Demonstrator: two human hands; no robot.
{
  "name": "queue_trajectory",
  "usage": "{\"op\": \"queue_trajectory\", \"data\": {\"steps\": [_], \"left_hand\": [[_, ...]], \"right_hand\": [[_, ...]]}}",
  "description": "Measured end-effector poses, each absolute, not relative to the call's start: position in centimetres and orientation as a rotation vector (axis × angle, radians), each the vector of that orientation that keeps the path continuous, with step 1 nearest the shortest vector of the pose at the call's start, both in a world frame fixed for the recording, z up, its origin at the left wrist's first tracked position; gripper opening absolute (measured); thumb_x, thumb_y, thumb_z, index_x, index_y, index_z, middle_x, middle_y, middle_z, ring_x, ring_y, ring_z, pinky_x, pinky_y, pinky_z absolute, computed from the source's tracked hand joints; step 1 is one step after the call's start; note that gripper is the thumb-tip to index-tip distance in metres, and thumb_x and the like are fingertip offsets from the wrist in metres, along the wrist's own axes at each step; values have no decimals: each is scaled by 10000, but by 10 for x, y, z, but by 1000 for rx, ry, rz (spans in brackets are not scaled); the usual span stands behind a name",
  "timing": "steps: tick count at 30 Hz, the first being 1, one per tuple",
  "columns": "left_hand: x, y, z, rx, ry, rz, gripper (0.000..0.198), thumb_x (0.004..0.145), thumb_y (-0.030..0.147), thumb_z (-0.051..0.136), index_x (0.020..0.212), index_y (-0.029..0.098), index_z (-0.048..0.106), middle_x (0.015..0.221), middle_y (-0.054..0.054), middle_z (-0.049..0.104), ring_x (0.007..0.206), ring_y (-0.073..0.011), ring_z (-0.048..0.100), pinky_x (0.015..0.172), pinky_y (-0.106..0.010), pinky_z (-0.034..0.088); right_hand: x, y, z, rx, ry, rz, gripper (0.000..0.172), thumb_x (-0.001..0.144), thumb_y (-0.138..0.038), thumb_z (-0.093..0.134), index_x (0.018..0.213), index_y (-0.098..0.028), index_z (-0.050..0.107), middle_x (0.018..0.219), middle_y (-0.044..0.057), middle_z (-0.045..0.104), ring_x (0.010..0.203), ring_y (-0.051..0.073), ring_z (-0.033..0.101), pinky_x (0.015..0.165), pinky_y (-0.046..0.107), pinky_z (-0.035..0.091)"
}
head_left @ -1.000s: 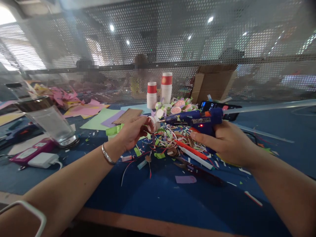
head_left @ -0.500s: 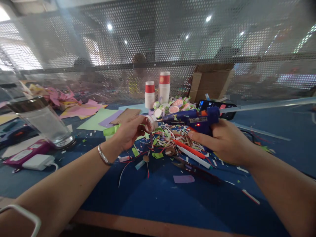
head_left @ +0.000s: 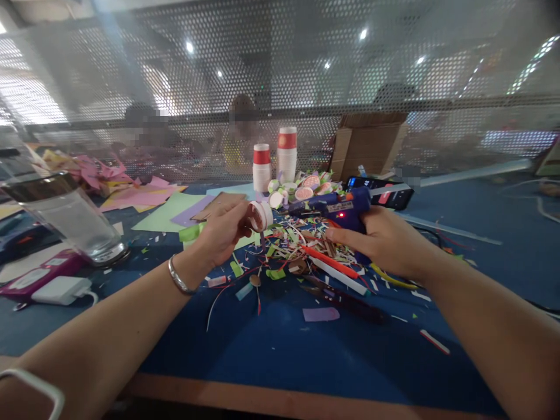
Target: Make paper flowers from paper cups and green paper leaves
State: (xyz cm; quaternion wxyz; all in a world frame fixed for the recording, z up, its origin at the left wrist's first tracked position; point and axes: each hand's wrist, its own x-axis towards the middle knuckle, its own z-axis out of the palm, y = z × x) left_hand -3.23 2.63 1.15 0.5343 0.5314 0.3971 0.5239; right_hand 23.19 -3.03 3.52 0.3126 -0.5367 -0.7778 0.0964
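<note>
The right hand (head_left: 389, 242) was wrapped around the grip of a dark blue glue gun (head_left: 347, 205), with one finger stretched out leftward below the barrel; whether it pressed the trigger could not be told. The gun was held above the middle of the table (head_left: 271, 356), its long axis running left to right and its nozzle pointing left. A red light glowed on its side. From its back end a long clear glue stick (head_left: 472, 175) ran out to the right, sloping gently upward.

The left hand (head_left: 223, 230) pinched a short white paper ring (head_left: 263, 216) between thumb and fingers. The ring stood on edge in the air, its axis roughly left to right, its reddish inside turned left and its white wall toward the nozzle, which was just beside it.

Beneath the gun lay a heap of paper scraps (head_left: 291, 242), with a red pen (head_left: 330, 261) slanting down to the near right. Beyond the heap, two stacks of paper cups (head_left: 287, 166) stood upright.
</note>
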Motion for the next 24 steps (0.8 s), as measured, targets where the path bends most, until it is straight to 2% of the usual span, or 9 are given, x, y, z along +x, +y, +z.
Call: {"op": "queue_trajectory", "data": {"steps": [4,9,13,18,24], "left_hand": [[-30,24,15,1225,952,1243,183,908,199,568,793,177,708,660,-11,648,567,-76,545,516,-200,349],[-29,21,18,1212,946,1248,146,876,192,591,780,185,701,606,-10,626,550,-93,544,510,-209,350],[-32,23,14,1239,920,1231,125,844,209,614,770,186,711,606,-22,623,577,-110,571,516,-211,375],[-36,28,8,1261,916,1194,135,818,240,626,747,168,716,699,-53,675,597,-106,583,522,-221,385],[-36,28,8,1290,922,1172,188,805,256,613,642,166,638,680,-51,646,605,-102,582,533,-224,375]], "right_hand": [[236,-23,34,-1656,-1846,496,348,832,-495,671,662,-204,585,583,24,595,575,178,532,587,319,404],[245,-8,24,-1805,-1594,607,432,814,-457,734,530,-212,520,537,11,569,525,137,506,550,293,384],[255,2,18,-1864,-1461,655,402,784,-412,776,526,-202,551,536,-3,555,521,123,484,509,269,368],[265,8,15,-1872,-1401,781,320,749,-375,805,557,-182,635,567,4,599,531,115,502,497,240,389],[269,4,22,-1843,-1390,924,348,741,-427,795,556,-187,623,568,12,598,492,115,506,476,252,397]]}}
